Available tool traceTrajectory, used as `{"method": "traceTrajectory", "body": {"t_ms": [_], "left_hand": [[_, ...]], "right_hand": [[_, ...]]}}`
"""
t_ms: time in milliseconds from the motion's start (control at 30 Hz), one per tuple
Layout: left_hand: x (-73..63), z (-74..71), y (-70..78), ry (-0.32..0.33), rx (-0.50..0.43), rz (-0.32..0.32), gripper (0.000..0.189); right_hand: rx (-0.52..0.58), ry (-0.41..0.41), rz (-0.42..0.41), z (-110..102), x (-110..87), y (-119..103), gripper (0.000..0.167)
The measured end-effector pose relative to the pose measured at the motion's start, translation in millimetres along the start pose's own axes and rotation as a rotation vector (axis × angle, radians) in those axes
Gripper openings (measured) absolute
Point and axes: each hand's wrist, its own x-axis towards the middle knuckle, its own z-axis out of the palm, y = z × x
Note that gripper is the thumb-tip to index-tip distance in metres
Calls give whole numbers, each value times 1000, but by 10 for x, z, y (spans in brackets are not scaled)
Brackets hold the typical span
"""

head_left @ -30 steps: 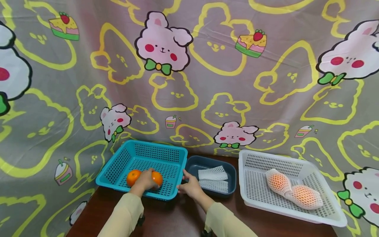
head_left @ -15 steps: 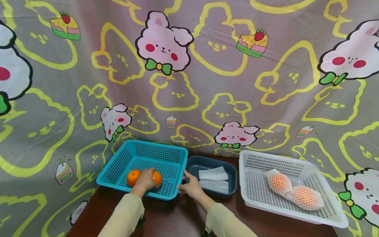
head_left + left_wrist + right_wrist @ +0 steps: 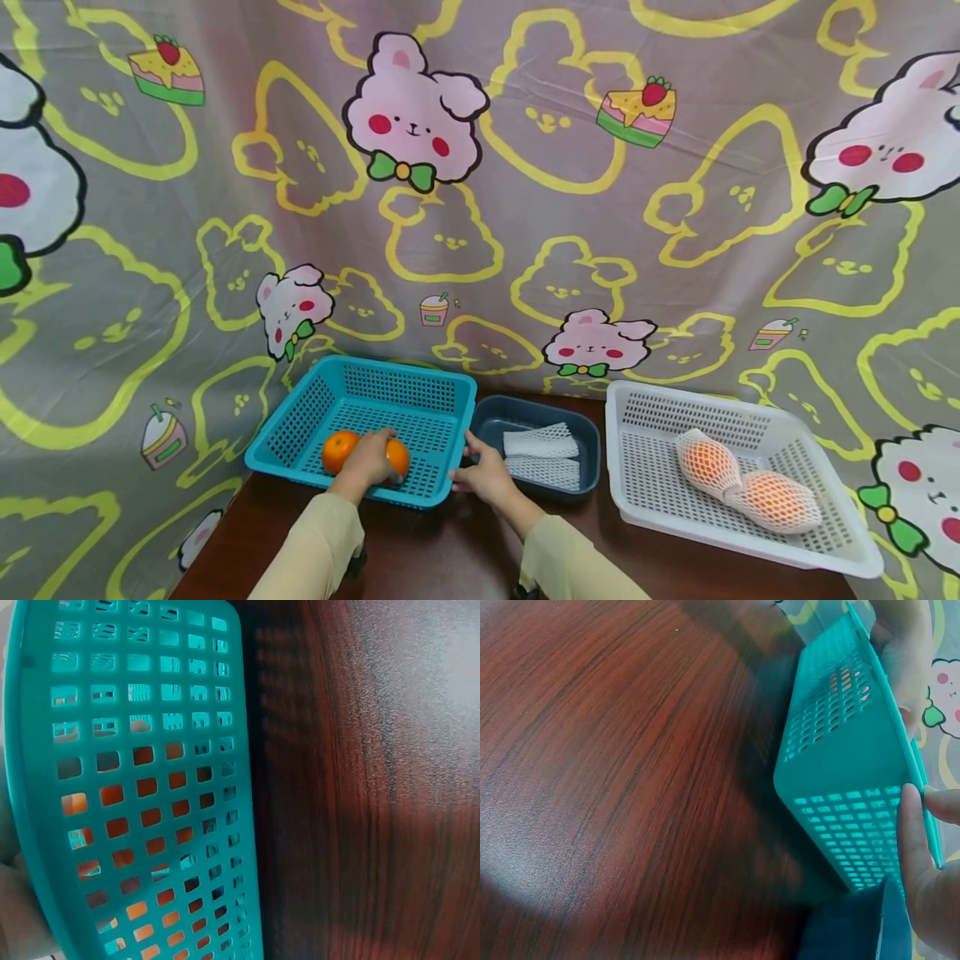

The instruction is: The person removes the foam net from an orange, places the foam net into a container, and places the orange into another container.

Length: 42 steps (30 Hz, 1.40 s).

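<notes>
The step in hand is looking like taking hold of a loose orange (image 3: 400, 458) inside the teal basket (image 3: 397, 387) while steadying that basket by its side; the left hand (image 3: 365, 459) is gripping the fruit from above, its fingers curling over the far side and its thumb lying along the near one — so it is standing only about as wide as the orange; the left wrist view is showing mostly the basket's perforated wall, with orange colour glowing through the holes, so how firmly the pads are pressing I cannot tell; the other orange (image 3: 339, 452) is lying just beside that hand, and whether the two are touching is staying unclear; the right hand (image 3: 486, 477) is pinching the basket's rim, nearly closed, with the thumb resting over the edge and the index finger lying against the outer wall; the basket itself is sitting on the tabletop (image 3: 442, 550), next to a dark blue tray (image 3: 491, 425) where foam net sleeves (image 3: 540, 440) are lying flat; beyond it a white basket (image 3: 645, 467) is carrying two netted oranges (image 3: 707, 463); the next move is probably calling for a secure wrap of the left fingers, then a straight lift clearing the rim — the right hand meanwhile bracing the basket against tipping or sliding
</notes>
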Motion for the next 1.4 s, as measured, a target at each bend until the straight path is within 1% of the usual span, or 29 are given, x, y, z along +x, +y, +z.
{"method": "traceTrajectory", "body": {"t_ms": [200, 433, 600, 733, 833, 1000, 1067, 1167, 1333, 1400], "left_hand": [[8, -11, 32, -7, 15, 33, 82], [41, 23, 16, -5, 14, 29, 81], [51, 16, 31, -1, 22, 43, 80], [40, -2, 51, -3, 29, 58, 80], [25, -22, 69, -8, 23, 62, 82], [-14, -74, 111, -21, 4, 65, 84], [-35, -89, 128, -21, 8, 75, 84], [-63, -88, 140, -17, 17, 81, 83], [-112, -57, 161, -14, 14, 79, 82], [-127, -46, 173, -11, 10, 79, 81]], "right_hand": [[-12, 4, -7, -15, 18, -14, 84], [-27, 17, -6, -27, 37, -48, 83], [-47, 16, -8, -40, 38, -83, 81], [-79, -13, -11, -80, 30, -107, 79], [-84, -40, -30, -122, 13, -114, 76], [-40, -77, -70, -175, -23, -123, 71], [-48, -88, -87, -198, -42, -121, 70], [-124, -101, -132, -251, -84, -115, 66], [-434, -141, -270, -420, -187, -98, 62], [-534, -166, -318, -494, -236, -105, 61]]}}
